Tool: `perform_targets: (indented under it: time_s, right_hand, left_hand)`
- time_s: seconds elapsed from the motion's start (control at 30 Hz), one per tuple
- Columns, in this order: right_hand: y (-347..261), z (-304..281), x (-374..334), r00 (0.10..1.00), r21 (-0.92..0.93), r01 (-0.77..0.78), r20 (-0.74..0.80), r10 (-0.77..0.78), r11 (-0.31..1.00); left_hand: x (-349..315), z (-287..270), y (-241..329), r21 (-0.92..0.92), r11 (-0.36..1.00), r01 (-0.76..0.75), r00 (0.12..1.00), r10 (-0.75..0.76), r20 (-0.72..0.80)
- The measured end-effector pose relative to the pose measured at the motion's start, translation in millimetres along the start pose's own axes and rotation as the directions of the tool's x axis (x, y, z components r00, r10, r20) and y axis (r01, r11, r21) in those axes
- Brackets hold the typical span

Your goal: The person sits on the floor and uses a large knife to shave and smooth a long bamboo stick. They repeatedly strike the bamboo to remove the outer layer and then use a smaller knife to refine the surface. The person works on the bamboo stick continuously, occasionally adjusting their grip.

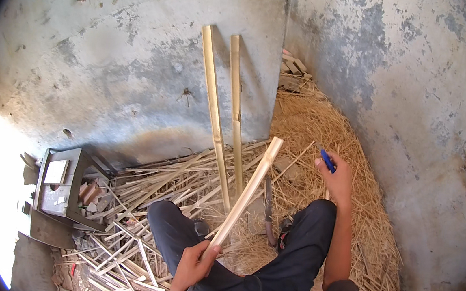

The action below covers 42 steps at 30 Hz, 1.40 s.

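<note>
My left hand (195, 263) is closed around the lower end of a split bamboo strip (248, 191). The strip slants up and to the right in front of my knees, its pale inner face showing. Out past my right knee, my right hand (337, 176) grips a small blue-handled tool (327, 161). A thin tip points up and left from it, too small to tell its kind. Between my feet lies a long dark blade with a handle (269, 214). Beyond the held strip, two bamboo strips, one longer (211, 96) and one shorter (234, 93), lean against the wall.
Loose slats (153, 182) cover the floor ahead and to the left. Fine straw-like shavings (329, 119) heap up at the right. At the left stands a dark box-like stand (68, 183) with broken pieces beside it. Worn grey walls (400, 108) meet at the corner ahead.
</note>
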State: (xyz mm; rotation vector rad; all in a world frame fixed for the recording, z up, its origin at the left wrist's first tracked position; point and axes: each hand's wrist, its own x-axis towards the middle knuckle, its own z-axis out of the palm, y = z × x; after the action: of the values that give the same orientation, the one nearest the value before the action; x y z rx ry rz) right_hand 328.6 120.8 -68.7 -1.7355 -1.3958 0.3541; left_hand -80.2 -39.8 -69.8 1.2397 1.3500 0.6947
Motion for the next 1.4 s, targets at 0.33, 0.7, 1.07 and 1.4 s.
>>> perform_targets:
  time_s: [0.33,0.7,1.07,1.4]
  right_hand:
    - [-87,15,-58,0.93,0.804,-0.161,0.318,-0.185,0.572]
    - [-98,20,-63,0.887,0.772,-0.233,0.418,-0.196,0.591]
    - [-88,24,-81,0.898,0.55,0.285,0.133,-0.419,0.785]
    - [-97,25,-101,0.774,0.187,0.616,0.04,-0.632,0.765]
  left_hand:
    - [24,12,11,-0.185,0.983,0.014,0.95,0.045,0.308]
    - [32,37,17,-0.23,0.955,-0.186,0.964,0.223,0.148]
    - [36,39,46,-0.198,0.963,-0.183,0.978,0.2,0.067]
    - [44,46,68,-0.065,0.947,-0.315,0.949,0.313,-0.037]
